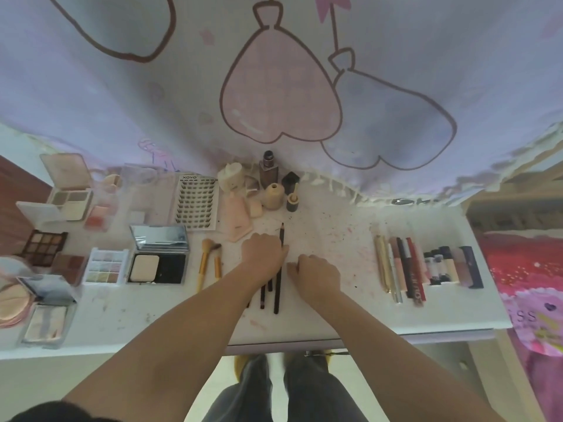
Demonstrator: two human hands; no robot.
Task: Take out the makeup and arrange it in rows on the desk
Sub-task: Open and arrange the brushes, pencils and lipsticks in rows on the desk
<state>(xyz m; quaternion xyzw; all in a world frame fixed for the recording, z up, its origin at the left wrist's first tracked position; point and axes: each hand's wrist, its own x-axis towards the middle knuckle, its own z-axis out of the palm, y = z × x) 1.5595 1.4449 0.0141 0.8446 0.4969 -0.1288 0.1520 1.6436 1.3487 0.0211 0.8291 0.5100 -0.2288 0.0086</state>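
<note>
White and stained with pink and dark specks, the desk (335,315) is running left to right under the person, its near edge lying just above the knees and its far edge meeting a hanging cloth (274,86) printed with heart shapes. The barest stretch of desk is lying between the right hand (316,274) and the row of tubes (426,269) at the right; another bare strip is running along the near edge.

Four dark pencils (276,287) are showing at the centre, lying side by side with their long axes running away from the person; the longest is pointing its tip toward the cloth. The left hand (264,257) is resting on their upper parts with fingers curled down; whether it is gripping one cannot be told. The right hand is sitting just beside the pencils, fingers bent against the desk, and whether they are holding anything cannot be told.

Two brushes (210,263) with yellow handles are lying left of the pencils, heads away from the person. A lash card (198,205), an open compact (160,257) and several palettes are filling the left side. A cluster of bottles (269,184) is standing at the far edge.
</note>
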